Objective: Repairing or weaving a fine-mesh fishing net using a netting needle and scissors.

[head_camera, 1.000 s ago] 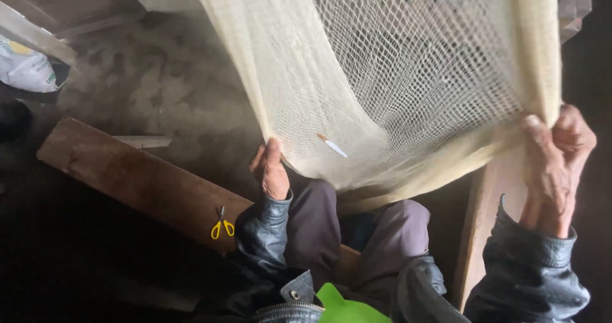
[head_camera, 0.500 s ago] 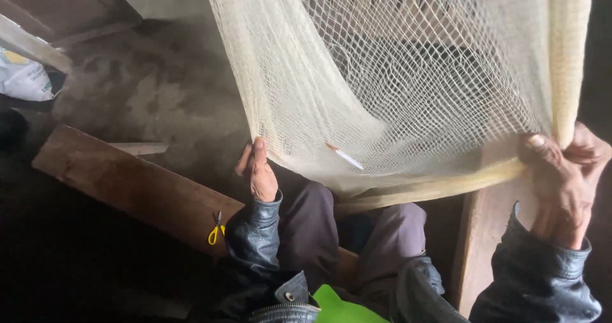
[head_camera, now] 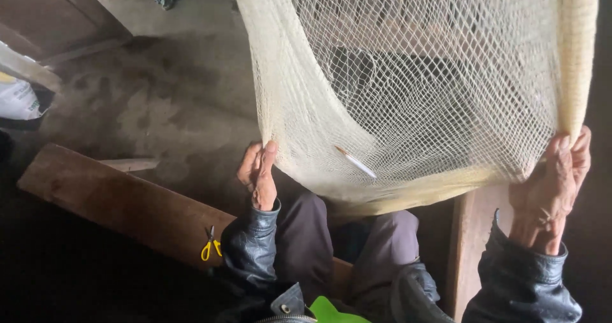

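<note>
Close above the knees, left hand (head_camera: 258, 176) pinching the near left edge of the cream net (head_camera: 421, 93), grip closed on its gathered border. Right hand (head_camera: 551, 195) clamped on the bunched right border, holding it up. Better to keep both borders level and taut, so the white netting needle (head_camera: 356, 162) hanging in the mesh stays reachable. Lower left, yellow-handled scissors (head_camera: 210, 245) on the wooden plank (head_camera: 115, 202). Beyond, concrete floor (head_camera: 166, 100).

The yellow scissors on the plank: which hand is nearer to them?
Left. The left hand is just above and right of the scissors; the right hand is far across the net.
</note>
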